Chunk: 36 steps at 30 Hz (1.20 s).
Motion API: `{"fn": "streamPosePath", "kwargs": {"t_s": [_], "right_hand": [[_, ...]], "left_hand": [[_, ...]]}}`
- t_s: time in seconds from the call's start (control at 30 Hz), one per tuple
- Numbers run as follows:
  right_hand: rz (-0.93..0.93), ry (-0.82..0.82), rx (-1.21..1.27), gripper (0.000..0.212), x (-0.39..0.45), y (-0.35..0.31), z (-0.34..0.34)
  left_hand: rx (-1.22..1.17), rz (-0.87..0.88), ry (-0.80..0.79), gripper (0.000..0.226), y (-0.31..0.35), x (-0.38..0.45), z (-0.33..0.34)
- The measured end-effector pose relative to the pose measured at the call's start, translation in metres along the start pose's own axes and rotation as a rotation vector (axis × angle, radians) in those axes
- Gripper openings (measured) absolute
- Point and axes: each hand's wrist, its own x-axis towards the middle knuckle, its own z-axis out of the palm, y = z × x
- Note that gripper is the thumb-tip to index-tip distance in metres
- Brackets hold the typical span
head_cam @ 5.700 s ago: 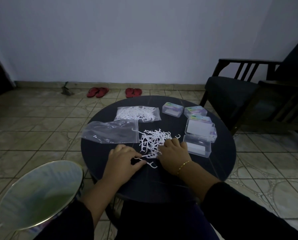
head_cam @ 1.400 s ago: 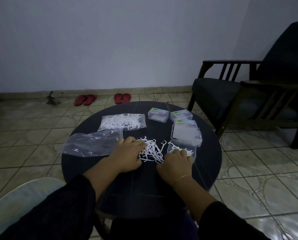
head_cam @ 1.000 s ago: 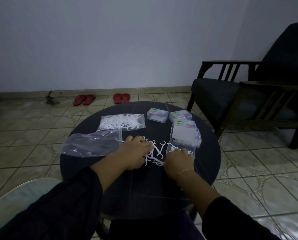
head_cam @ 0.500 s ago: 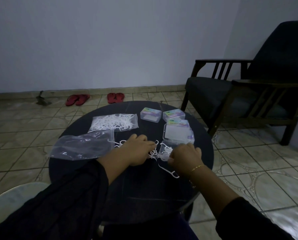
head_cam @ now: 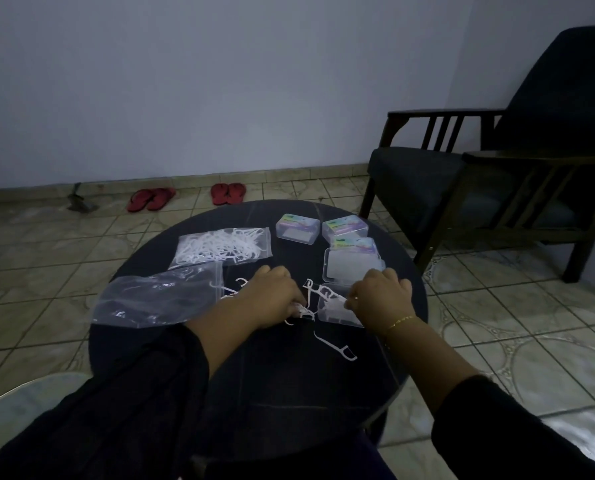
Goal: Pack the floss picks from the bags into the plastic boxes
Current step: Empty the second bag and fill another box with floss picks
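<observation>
Two hands work over the round dark table (head_cam: pixel 289 382). The left hand (head_cam: pixel 272 299) lies knuckles up with fingers curled onto a small clump of loose floss picks (head_cam: pixel 301 311), gripping them against the tabletop. The right hand (head_cam: pixel 381 297) is bent over the open plastic box (head_cam: pixel 334 315) at the table's right side; it appears to pinch a pick at the box's edge, though the fingertips are hidden.

Picks lie in three places: several already in the open box, a few scattered between the hands, and one stray pick (head_cam: pixel 336 348) apart, nearer the person. A full bag (head_cam: pixel 220 249) sits unopened further back; the emptied bag (head_cam: pixel 157 297) lies slack beside the left hand. Three closed boxes (head_cam: pixel 296 228) stand behind, with the open box's lid (head_cam: pixel 353 268) leaning toward them.

Assessment: the picks are light, thin, stiff plastic, and their hooked heads tangle readily. They are best taken by the handle shaft, a few at a time, aligned before lowering in. The box is light and likely to slide; it wants steadying.
</observation>
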Motion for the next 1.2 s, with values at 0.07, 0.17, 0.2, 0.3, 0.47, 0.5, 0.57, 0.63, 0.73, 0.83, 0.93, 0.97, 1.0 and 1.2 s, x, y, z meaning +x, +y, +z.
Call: {"fn": "streamPosePath", "kwargs": {"t_s": [0.07, 0.17, 0.2, 0.3, 0.47, 0.5, 0.57, 0.63, 0.73, 0.83, 0.93, 0.97, 1.0, 1.2], "right_hand": [[-0.010, 0.007, -0.012, 0.029, -0.003, 0.002, 0.003], [-0.002, 0.034, -0.035, 0.027, -0.006, 0.005, 0.006], [0.002, 0.040, -0.022, 0.026, -0.006, 0.005, 0.007], [0.018, 0.084, 0.065, 0.029, -0.007, 0.007, 0.008], [0.076, 0.182, 0.170, 0.033, -0.013, 0.010, 0.010], [0.082, 0.181, 0.183, 0.033, -0.014, 0.010, 0.010], [0.100, 0.179, 0.210, 0.032, -0.014, 0.011, 0.010], [0.128, 0.186, 0.242, 0.032, -0.014, 0.012, 0.012], [0.172, 0.228, 0.283, 0.030, -0.014, 0.017, 0.015], [0.203, 0.268, 0.319, 0.029, -0.015, 0.026, 0.017], [0.210, 0.284, 0.320, 0.029, -0.017, 0.032, 0.020], [0.203, 0.283, 0.321, 0.029, -0.018, 0.033, 0.022], [0.193, 0.283, 0.324, 0.029, -0.018, 0.034, 0.024], [0.134, 0.269, 0.337, 0.032, -0.019, 0.029, 0.037]], "left_hand": [[0.012, 0.014, 0.001, 0.032, 0.001, -0.001, 0.000], [0.037, 0.028, 0.006, 0.030, 0.002, -0.002, 0.000], [0.040, 0.030, 0.016, 0.029, 0.002, -0.002, 0.000], [0.013, 0.016, 0.071, 0.028, 0.002, -0.002, -0.006], [-0.067, -0.028, 0.122, 0.029, 0.005, 0.000, -0.029], [-0.087, -0.036, 0.132, 0.029, 0.006, 0.000, -0.034], [-0.129, -0.036, 0.167, 0.029, 0.010, 0.003, -0.043], [-0.161, -0.024, 0.192, 0.028, 0.017, 0.006, -0.050], [-0.139, 0.017, 0.176, 0.028, 0.035, 0.012, -0.051], [-0.126, 0.049, 0.134, 0.029, 0.053, 0.025, -0.040], [-0.158, 0.017, 0.118, 0.038, 0.064, 0.036, -0.025], [-0.187, 0.006, 0.127, 0.042, 0.066, 0.037, -0.022], [-0.225, -0.003, 0.150, 0.045, 0.066, 0.037, -0.018], [-0.267, -0.180, 0.442, 0.056, 0.060, 0.001, 0.019]]}}
